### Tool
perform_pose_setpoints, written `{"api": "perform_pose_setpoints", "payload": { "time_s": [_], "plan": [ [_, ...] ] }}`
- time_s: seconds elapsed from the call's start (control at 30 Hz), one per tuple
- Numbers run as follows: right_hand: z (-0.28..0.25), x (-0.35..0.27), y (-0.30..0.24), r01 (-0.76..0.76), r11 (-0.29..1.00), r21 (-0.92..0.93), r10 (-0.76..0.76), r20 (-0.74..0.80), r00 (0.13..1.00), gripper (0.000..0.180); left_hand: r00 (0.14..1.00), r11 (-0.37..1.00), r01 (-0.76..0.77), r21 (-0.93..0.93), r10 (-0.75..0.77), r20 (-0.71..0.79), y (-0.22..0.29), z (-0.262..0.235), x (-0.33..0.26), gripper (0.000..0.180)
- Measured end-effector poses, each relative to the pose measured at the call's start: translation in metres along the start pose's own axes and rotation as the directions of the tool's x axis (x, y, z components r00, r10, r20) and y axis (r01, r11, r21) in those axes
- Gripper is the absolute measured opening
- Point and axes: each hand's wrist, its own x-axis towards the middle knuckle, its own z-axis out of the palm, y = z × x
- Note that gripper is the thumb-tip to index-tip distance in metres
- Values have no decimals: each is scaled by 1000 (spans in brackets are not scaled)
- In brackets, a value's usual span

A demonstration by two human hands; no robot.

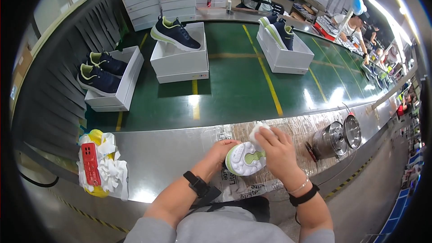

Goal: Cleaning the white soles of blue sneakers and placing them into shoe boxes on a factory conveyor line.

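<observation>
A sneaker is held over the front bench with its white and light-green sole toward me. My left hand is closed around its left side, with part of the fingers hidden behind the shoe. In my right hand is a bunched white cloth, pinched by the fingertips at the far edge of the sole. I cannot tell whether the cloth touches the shoe. Beneath both hands lies a taped sheet of cardboard and plastic film.
Beyond the metal bench, a green conveyor belt carries white shoeboxes with navy sneakers. A metal pot stands right, its lid alongside. A red phone lies on crumpled white paper at left. Other people work farther off.
</observation>
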Motion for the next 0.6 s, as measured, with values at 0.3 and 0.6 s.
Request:
{"api": "perform_pose_setpoints", "payload": {
  "time_s": [0.3,0.6],
  "plan": [
    [-21,-53,-8,-164,966,201,193,-137,972,44,1000,999,-15,29,14,17,0,6,-1,20],
    [-8,-14,-28,274,955,118,-257,-137,957,36,938,967,116,-227,-32,345,-6,-19,11,21]
  ]
}}
